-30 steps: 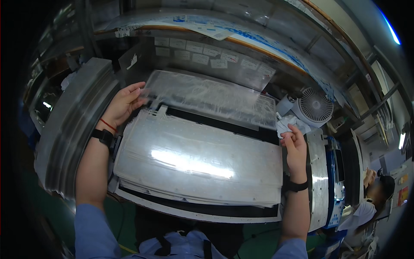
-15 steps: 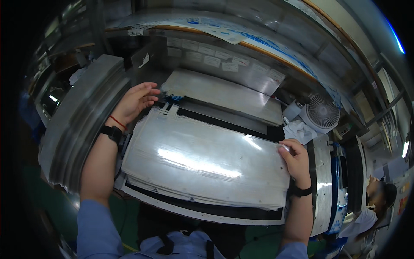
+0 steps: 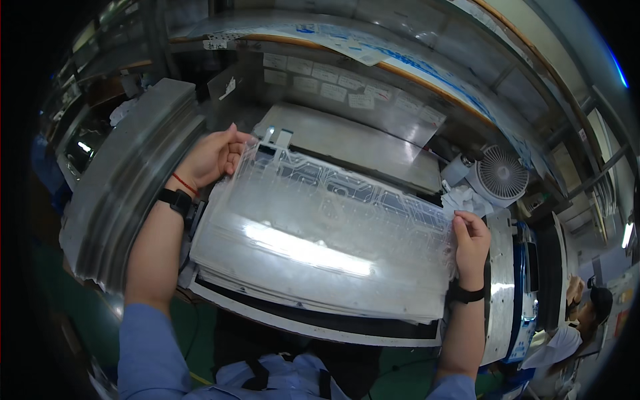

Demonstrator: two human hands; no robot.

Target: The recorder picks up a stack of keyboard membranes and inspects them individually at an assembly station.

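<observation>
Clear sheet: one, over plate stack; left hand pinching far left corner, right hand pinching right edge. Canister: beside fan, contents hidden. Black strip: along stack's near edge.

White labels on grey back panel, tag on shelf edge; writing too small to read.

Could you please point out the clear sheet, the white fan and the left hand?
Clear sheet (image 3: 347, 203), head view: patterned middle part.
White fan (image 3: 497, 174), head view: round grille.
Left hand (image 3: 212, 159), head view: its middle.
</observation>
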